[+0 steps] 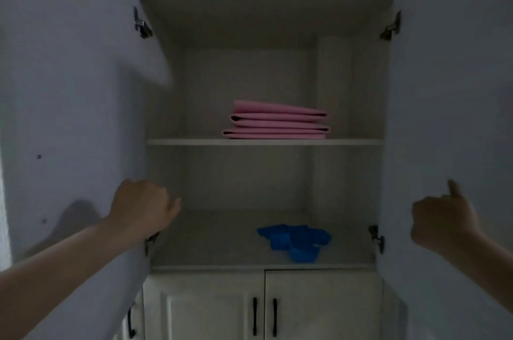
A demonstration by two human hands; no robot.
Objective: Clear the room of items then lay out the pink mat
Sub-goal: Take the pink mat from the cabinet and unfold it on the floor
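Note:
The pink mat lies folded in a stack on the middle shelf of an open cupboard, straight ahead. My left hand is raised in front of the left door's inner face, near the lower hinge. Its fingers are curled and nothing shows in them. My right hand hovers in front of the right door, fingers curled, thumb pointing up, holding nothing that I can see. Both hands are below the mat's shelf and well apart from the mat.
A crumpled blue item lies on the lower shelf. The left door and the right door stand wide open on either side. Shut cupboard doors with black handles sit below, and more above. The light is dim.

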